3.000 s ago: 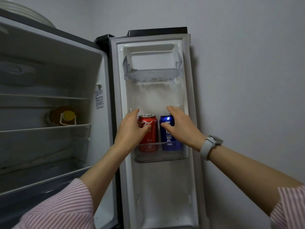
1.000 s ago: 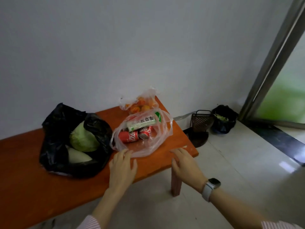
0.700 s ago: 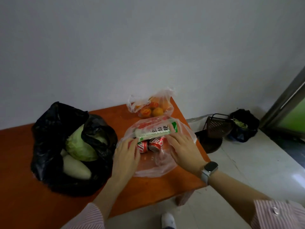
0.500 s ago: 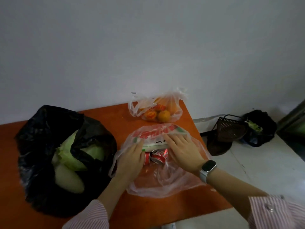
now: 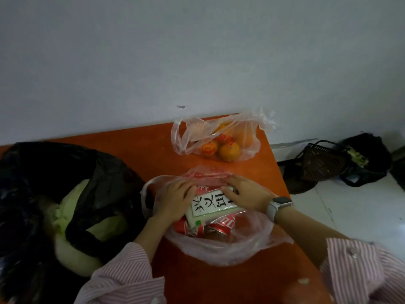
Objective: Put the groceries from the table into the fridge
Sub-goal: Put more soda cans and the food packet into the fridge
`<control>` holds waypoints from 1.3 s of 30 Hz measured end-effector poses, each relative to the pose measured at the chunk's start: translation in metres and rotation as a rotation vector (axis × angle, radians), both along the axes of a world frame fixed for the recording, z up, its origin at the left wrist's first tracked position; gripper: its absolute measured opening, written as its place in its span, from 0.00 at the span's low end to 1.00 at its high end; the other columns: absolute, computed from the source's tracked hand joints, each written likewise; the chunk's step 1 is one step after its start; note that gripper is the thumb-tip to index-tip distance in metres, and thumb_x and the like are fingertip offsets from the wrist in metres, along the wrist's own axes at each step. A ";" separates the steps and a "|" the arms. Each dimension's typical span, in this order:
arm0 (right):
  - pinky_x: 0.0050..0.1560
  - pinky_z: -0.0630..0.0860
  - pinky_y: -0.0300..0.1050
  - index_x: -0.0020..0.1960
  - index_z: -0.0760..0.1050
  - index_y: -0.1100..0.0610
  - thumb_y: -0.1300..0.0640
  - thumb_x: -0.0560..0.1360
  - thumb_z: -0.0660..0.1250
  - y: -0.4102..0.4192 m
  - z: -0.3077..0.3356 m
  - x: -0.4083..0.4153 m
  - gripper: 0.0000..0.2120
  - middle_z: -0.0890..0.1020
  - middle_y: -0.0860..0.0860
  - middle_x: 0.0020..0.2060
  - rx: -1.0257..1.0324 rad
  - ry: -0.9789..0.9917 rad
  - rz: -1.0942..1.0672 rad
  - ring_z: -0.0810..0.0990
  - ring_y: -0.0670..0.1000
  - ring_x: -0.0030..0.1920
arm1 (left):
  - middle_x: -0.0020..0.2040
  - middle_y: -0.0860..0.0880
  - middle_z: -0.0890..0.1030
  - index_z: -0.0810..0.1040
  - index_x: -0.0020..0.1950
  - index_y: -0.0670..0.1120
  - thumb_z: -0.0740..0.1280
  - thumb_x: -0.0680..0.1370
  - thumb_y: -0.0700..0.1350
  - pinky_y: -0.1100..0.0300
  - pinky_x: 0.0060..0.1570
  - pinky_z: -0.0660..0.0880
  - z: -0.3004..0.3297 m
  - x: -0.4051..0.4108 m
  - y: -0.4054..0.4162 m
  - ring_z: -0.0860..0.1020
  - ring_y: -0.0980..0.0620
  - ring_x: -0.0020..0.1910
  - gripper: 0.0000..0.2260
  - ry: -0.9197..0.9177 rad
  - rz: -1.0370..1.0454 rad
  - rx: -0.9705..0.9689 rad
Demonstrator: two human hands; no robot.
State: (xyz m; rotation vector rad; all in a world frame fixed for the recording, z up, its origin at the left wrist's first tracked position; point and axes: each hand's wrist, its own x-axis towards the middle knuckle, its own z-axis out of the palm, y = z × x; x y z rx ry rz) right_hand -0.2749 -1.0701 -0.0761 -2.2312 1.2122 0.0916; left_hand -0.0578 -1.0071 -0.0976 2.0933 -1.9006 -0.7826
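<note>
An open clear plastic bag [image 5: 228,249] lies on the orange table [image 5: 153,148]. Inside it a white and green carton [image 5: 210,207] rests on top of red cans [image 5: 221,226]. My left hand [image 5: 173,199] is inside the bag, against the carton's left end. My right hand [image 5: 245,191] lies over the carton's right end, a watch on its wrist. Whether either hand grips the carton or a can underneath is hidden. A second clear bag holding oranges [image 5: 219,141] sits near the wall. A black bag holding cabbages [image 5: 72,207] fills the left of the table.
The table's right edge runs close to my right arm. On the white floor [image 5: 350,207] to the right stand a dark basket [image 5: 320,163] and a black bag [image 5: 368,159]. A grey wall [image 5: 197,51] backs the table.
Three seconds ago both hands were on two cans in the fridge door shelf. Since then I have turned to the table and both hands have gone into the clear bag, onto the carton.
</note>
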 end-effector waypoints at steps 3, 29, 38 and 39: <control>0.56 0.72 0.47 0.64 0.70 0.53 0.41 0.77 0.55 0.003 0.000 -0.009 0.23 0.72 0.51 0.58 0.012 -0.024 0.022 0.74 0.52 0.56 | 0.60 0.49 0.77 0.76 0.60 0.49 0.50 0.80 0.57 0.50 0.61 0.69 -0.005 0.008 -0.006 0.74 0.49 0.60 0.21 0.197 0.178 0.095; 0.57 0.65 0.47 0.64 0.66 0.55 0.48 0.76 0.61 -0.026 0.009 0.010 0.20 0.71 0.55 0.60 -0.287 0.212 -0.051 0.69 0.55 0.60 | 0.72 0.49 0.64 0.60 0.72 0.51 0.52 0.68 0.70 0.46 0.70 0.56 -0.004 0.023 -0.001 0.62 0.49 0.70 0.37 -0.188 -0.231 0.043; 0.66 0.64 0.58 0.64 0.71 0.54 0.54 0.73 0.62 0.010 0.004 -0.002 0.20 0.75 0.54 0.63 -0.280 0.056 0.275 0.71 0.55 0.65 | 0.73 0.50 0.61 0.58 0.73 0.50 0.67 0.71 0.61 0.49 0.69 0.55 0.005 0.008 -0.022 0.58 0.50 0.70 0.35 -0.359 -0.406 0.037; 0.66 0.65 0.58 0.63 0.71 0.53 0.50 0.71 0.61 0.017 0.001 -0.001 0.21 0.76 0.54 0.61 -0.257 0.064 0.367 0.72 0.56 0.64 | 0.73 0.50 0.60 0.57 0.73 0.50 0.67 0.71 0.60 0.49 0.69 0.55 0.005 0.006 -0.025 0.58 0.50 0.71 0.35 -0.331 -0.424 0.080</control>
